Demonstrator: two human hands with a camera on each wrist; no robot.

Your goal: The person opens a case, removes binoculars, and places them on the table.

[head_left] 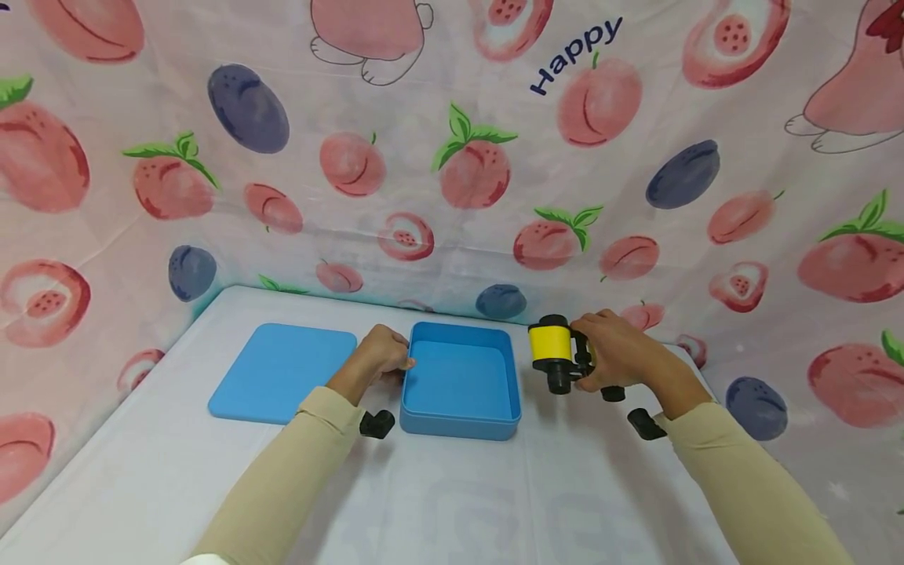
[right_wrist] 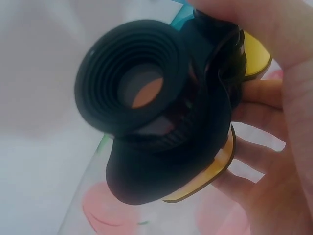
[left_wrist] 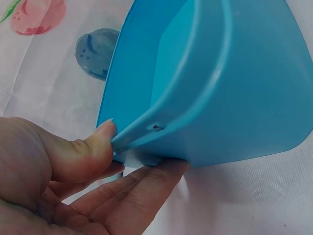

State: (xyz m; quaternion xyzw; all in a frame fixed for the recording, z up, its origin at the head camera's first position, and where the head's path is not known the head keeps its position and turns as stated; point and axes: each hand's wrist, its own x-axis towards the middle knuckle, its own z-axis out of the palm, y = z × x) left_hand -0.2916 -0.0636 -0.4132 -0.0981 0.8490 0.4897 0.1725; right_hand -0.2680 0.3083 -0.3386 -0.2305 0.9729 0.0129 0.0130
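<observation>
An open blue box [head_left: 462,380] stands on the white table with nothing inside it. My left hand [head_left: 382,351] pinches its left wall; in the left wrist view the thumb lies over the rim of the box [left_wrist: 244,93] and the fingers are against the outside and underside. To the right of the box, my right hand [head_left: 617,349] grips yellow and black binoculars [head_left: 551,345] above the table. Close up in the right wrist view, a black eyepiece of the binoculars [right_wrist: 127,78] faces the camera, with the right hand's fingers [right_wrist: 257,152] curled behind the body.
A flat blue lid [head_left: 282,373] lies on the table left of the box, beside my left forearm. Behind the table hangs a fruit-printed cloth [head_left: 438,196]. Black wrist camera pieces [head_left: 377,424] show below each hand.
</observation>
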